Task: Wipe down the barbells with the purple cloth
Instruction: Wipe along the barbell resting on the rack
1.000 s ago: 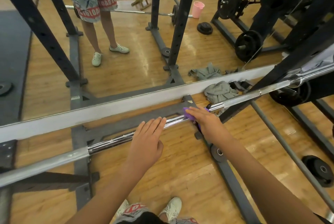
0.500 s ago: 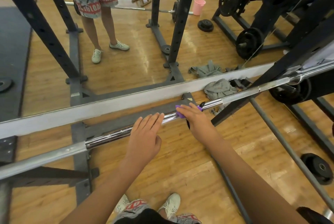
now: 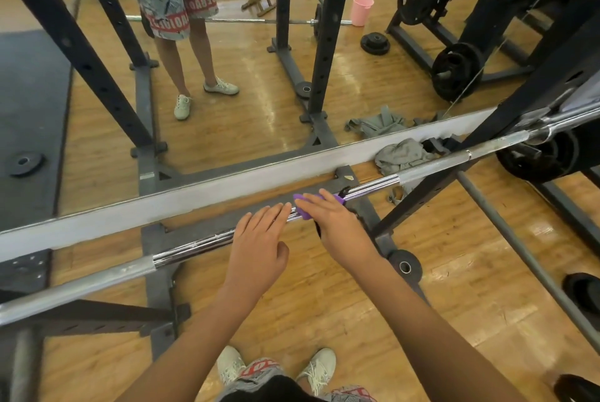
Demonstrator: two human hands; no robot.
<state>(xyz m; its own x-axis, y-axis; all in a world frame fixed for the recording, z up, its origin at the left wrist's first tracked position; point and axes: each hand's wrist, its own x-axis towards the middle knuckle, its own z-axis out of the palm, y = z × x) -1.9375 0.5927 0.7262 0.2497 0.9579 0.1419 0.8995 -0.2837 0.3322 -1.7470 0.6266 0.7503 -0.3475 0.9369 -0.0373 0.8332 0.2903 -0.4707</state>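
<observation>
Pressing purple cloth (image 3: 338,199) onto barbell (image 3: 194,247) under right hand (image 3: 336,226), can't tell whether actually gripping; resting left hand (image 3: 259,239) flat, empty, steadying; going slow, overlapping passes.

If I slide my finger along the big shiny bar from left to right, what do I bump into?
Along the barbell: left hand → purple cloth under the right hand → small ring.
</observation>
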